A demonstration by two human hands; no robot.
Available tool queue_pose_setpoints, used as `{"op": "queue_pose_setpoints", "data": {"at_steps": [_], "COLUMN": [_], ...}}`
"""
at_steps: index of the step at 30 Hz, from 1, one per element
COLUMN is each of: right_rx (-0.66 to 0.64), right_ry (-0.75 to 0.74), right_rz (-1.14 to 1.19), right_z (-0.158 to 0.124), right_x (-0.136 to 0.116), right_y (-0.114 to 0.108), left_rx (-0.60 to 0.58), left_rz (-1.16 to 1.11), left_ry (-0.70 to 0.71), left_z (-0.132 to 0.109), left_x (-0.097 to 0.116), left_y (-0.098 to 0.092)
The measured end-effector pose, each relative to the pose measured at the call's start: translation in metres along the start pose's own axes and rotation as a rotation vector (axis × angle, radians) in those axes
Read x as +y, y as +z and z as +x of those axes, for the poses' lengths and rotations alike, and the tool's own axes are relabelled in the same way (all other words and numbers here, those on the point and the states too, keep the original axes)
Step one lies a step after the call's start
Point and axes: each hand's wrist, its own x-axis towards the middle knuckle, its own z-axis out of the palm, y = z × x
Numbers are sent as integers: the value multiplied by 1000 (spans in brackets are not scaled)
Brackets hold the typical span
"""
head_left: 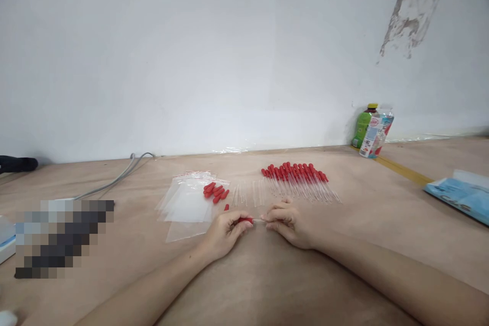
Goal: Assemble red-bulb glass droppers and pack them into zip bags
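My left hand [228, 232] is closed round a red rubber dropper bulb [246, 220]. A thin clear dropper tube [260, 221] runs from the bulb's end into the pinched fingers of my right hand [288, 224]. Whether the tube is inside the bulb or only touching it I cannot tell. Just beyond my hands lie several loose clear tubes [248, 192]. Loose red bulbs [215, 192] are heaped to their left, on clear zip bags [187, 198]. A row of droppers with red bulbs fitted [296, 173] lies behind my right hand, bulbs pointing away.
At the back right stand a green bottle with a yellow cap [361, 127] and a printed clear bottle [376, 135]. A blue packet [458, 196] lies at the right. On the left are a grey cable [114, 182] and a pixelated dark object [64, 239]. A white wall [191, 61] bounds the table.
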Motion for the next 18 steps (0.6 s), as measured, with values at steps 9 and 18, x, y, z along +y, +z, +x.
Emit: {"op": "queue_pose_setpoints", "data": {"at_steps": [9,18], "right_rx": [-21,-24], "right_ry": [-76,-82], "right_rz": [-203,-298], "right_z": [0,2], "right_x": [4,-10], "right_y": [-4,0], "left_rx": [-50,-58], "left_rz": [138,243], "left_ry": [12,97], "left_z": [1,-1], "left_x": [4,5], "left_y": [0,0]}}
